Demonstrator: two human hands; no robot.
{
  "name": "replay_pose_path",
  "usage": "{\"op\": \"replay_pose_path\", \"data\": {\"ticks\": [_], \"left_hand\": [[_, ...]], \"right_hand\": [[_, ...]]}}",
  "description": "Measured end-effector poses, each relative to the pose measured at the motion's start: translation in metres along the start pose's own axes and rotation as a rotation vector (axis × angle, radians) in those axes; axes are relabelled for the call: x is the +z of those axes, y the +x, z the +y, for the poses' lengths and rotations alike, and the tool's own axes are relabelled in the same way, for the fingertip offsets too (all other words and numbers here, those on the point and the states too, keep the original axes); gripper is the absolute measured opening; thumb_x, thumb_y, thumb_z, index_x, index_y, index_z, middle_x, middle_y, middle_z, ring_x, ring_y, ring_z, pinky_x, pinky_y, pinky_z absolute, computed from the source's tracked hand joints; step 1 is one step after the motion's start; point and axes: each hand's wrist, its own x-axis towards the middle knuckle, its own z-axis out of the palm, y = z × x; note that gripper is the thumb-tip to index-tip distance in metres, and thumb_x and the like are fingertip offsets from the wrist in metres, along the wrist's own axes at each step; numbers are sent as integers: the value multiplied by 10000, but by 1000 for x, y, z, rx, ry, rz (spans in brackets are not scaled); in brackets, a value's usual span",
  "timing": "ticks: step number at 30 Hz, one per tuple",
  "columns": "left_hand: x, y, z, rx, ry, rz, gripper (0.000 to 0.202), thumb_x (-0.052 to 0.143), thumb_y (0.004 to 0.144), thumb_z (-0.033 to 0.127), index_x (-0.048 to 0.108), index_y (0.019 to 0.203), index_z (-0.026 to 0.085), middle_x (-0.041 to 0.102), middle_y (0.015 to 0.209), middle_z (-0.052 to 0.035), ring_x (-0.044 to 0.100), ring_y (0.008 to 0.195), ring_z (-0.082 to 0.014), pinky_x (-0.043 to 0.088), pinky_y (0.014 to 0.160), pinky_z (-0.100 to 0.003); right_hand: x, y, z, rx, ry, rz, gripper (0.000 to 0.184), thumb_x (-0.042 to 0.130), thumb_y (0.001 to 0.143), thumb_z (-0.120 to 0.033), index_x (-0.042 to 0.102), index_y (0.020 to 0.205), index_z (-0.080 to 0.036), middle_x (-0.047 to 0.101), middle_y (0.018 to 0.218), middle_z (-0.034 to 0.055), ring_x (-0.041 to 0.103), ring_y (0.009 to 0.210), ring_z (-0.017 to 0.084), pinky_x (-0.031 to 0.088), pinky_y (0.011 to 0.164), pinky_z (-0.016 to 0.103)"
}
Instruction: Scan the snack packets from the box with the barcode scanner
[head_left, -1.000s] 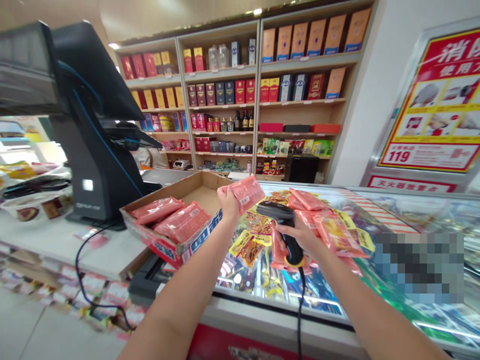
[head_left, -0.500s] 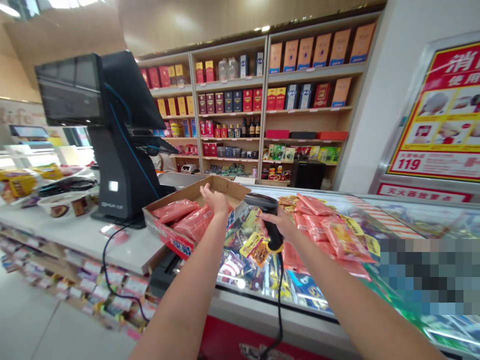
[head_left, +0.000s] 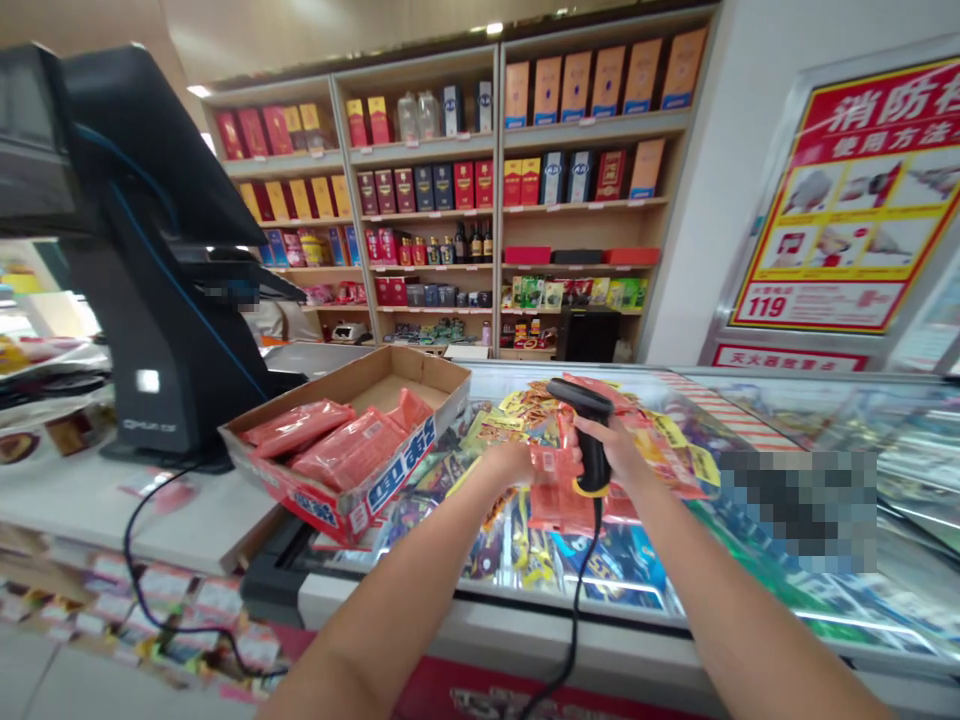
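Note:
My right hand (head_left: 611,450) is shut around the grip of a black handheld barcode scanner (head_left: 592,445), whose cable runs down over the front of the freezer. My left hand (head_left: 510,465) grips a pink plastic-wrapped packet (head_left: 555,495) just below the scanner's head, and the packet touches the scanner. To the left stands a cardboard box (head_left: 345,510) with its top open, tilted on the counter edge. Several similar pink packets (head_left: 349,445) lie inside it. More packets and snack bags (head_left: 517,560) are spread under and on the freezer's glass top.
A black point-of-sale terminal (head_left: 150,280) stands on the white counter (head_left: 180,520) at the left, with a black cable beneath. Behind rise wooden shelves (head_left: 427,190) of boxed liquor and bottles. A red and yellow fire-safety poster (head_left: 847,200) hangs at the right.
My left hand has moved from above the box, where it was open, rightward to the scanner and now grips a pink packet. The scanner has stayed in my right hand.

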Motion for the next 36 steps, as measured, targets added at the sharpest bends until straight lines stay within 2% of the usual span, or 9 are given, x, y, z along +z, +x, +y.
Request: {"op": "replay_pose_path", "data": {"ticks": [3, 7, 10, 12, 16, 19, 22, 26, 36], "left_hand": [[7, -4, 5, 66, -21, -82, 510, 742, 638, 503, 701, 1059, 217, 721, 1058, -103, 672, 948, -280, 504, 770, -304], [16, 0, -2, 13, -176, -17, 249, 674, 744, 387, 704, 872, 175, 705, 785, -37, 635, 703, -167, 447, 619, -232], [17, 8, -14, 4, -240, 128, 163, 548, 831, 209, 662, 733, 145, 660, 698, -31, 586, 656, -141, 394, 580, -226], [11, 12, -27, -25, -299, 270, 182, 498, 850, 155, 656, 760, 146, 663, 718, -33, 585, 673, -143, 385, 589, -227], [-9, 11, -60, -144, -346, 588, 202, 479, 893, 223, 675, 929, 189, 698, 794, -38, 613, 725, -161, 402, 643, -236], [-22, 5, -82, -182, -259, 696, 212, 522, 888, 329, 703, 919, 226, 723, 842, -46, 636, 785, -184, 409, 680, -244], [-25, 1, -93, -121, -189, 671, 239, 527, 887, 363, 730, 892, 237, 739, 886, -48, 647, 827, -196, 411, 688, -245], [-24, -1, -93, -30, -128, 598, 259, 533, 887, 388, 748, 886, 245, 748, 907, -44, 654, 843, -197, 420, 705, -245], [-26, -4, -87, -22, -110, 568, 260, 528, 887, 373, 751, 865, 242, 750, 888, -44, 655, 820, -192, 422, 705, -249]], "right_hand": [[-7, 1, 6, 16, 8, 48, 275, 742, 643, -396, 586, 689, -175, 593, 554, -14, 546, 405, 122, 444, 359, 236], [-4, 0, 9, 11, -61, 26, 257, 734, 648, -386, 594, 666, -171, 601, 552, -7, 558, 414, 123, 451, 380, 233], [-1, -2, 6, 0, -88, -10, 249, 726, 659, -388, 600, 652, -173, 599, 539, 0, 556, 412, 126, 434, 371, 230], [0, -3, 2, 14, -85, -27, 244, 725, 662, -389, 593, 643, -185, 593, 533, -3, 544, 407, 123, 429, 366, 236], [0, -8, -4, 76, -107, -101, 250, 738, 655, -395, 588, 677, -196, 599, 541, -13, 538, 402, 122, 446, 384, 251], [0, -11, -7, 105, -175, -182, 277, 747, 658, -409, 588, 666, -182, 590, 532, -11, 539, 393, 124, 439, 393, 257], [1, -14, -10, 90, -256, -240, 311, 740, 666, -434, 570, 609, -180, 570, 504, -6, 528, 386, 125, 417, 395, 259], [0, -15, -11, 58, -390, -323, 340, 705, 712, -446, 560, 574, -172, 563, 475, 0, 512, 383, 117, 423, 430, 261], [-1, -14, -6, 64, -410, -355, 339, 706, 716, -450, 541, 610, -174, 553, 494, -12, 525, 381, 121, 425, 432, 259]]}}
